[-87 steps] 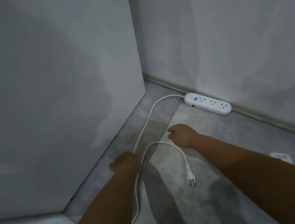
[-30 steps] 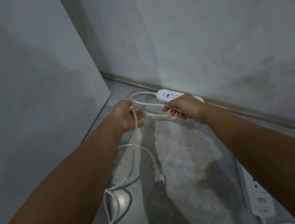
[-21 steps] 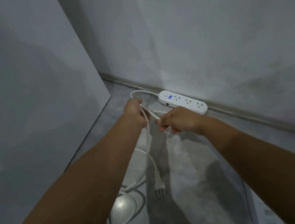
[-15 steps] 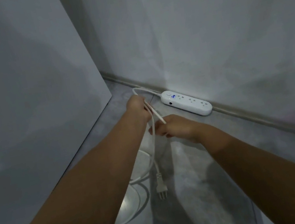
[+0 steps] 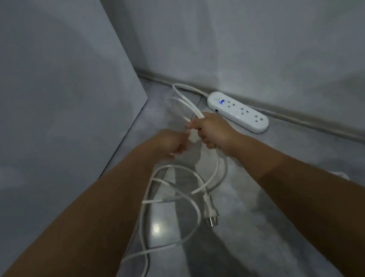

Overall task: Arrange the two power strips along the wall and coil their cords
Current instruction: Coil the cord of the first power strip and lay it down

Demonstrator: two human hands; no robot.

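No legible text, brand or number is seen; only a small blue lit display, unreadable, is shown on the power strip (image 5: 237, 112).

The power strip (image 5: 237, 112) has a smooth, glossy white plastic shell, and its cord (image 5: 188, 200) looks like smooth white rubbery plastic, ending in a plug (image 5: 210, 214) with shiny metal pins. The floor (image 5: 286, 205) is polished grey mottled tile reflecting light, while the walls (image 5: 252, 16) look matt and painted.
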